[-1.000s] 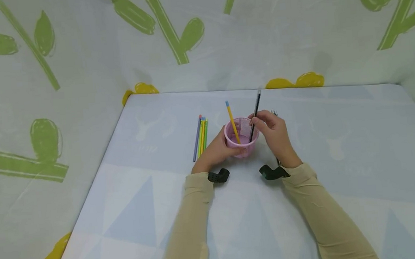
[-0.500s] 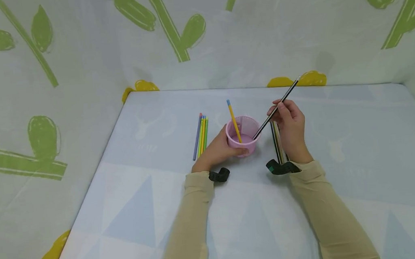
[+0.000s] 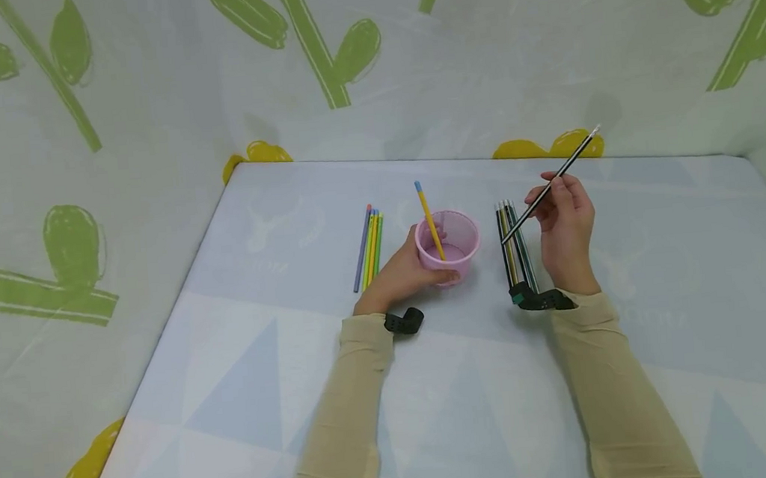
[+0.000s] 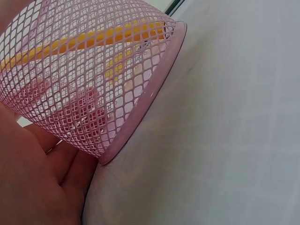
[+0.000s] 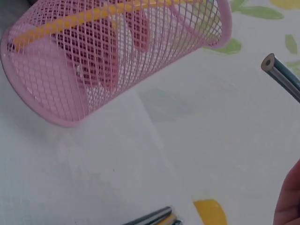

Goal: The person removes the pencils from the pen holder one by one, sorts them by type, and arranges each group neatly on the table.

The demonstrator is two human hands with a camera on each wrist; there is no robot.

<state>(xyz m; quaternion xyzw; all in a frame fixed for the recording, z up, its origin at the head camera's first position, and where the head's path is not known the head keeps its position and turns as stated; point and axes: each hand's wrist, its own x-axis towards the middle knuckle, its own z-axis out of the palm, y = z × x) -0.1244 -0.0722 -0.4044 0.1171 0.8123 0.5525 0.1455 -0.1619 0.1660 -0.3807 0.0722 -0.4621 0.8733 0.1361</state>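
My left hand point(image 3: 404, 273) grips a pink mesh pencil cup point(image 3: 467, 236) from its left side, with the cup standing on the table. Inside the cup leans one yellow pencil point(image 3: 426, 209) with a blue end. My right hand point(image 3: 570, 228) pinches a black-and-white striped pencil point(image 3: 575, 153) in the air, slanted down to the left. Its lower end hangs over a row of dark striped pencils point(image 3: 511, 259) lying right of the cup. The right wrist view shows that end of the held pencil point(image 5: 283, 77), flat and unsharpened, apart from the cup point(image 5: 61, 89).
Left of the cup, several coloured pencils point(image 3: 369, 251) in purple, yellow and green lie side by side. A pale patterned cloth covers the table point(image 3: 234, 401). Behind it rises a light wall point(image 3: 451, 76) with green plant prints.
My right hand has drawn the striped pencil out of the cup and moved right with it, tilting it more. The left hand keeps holding the cup in about the same place.
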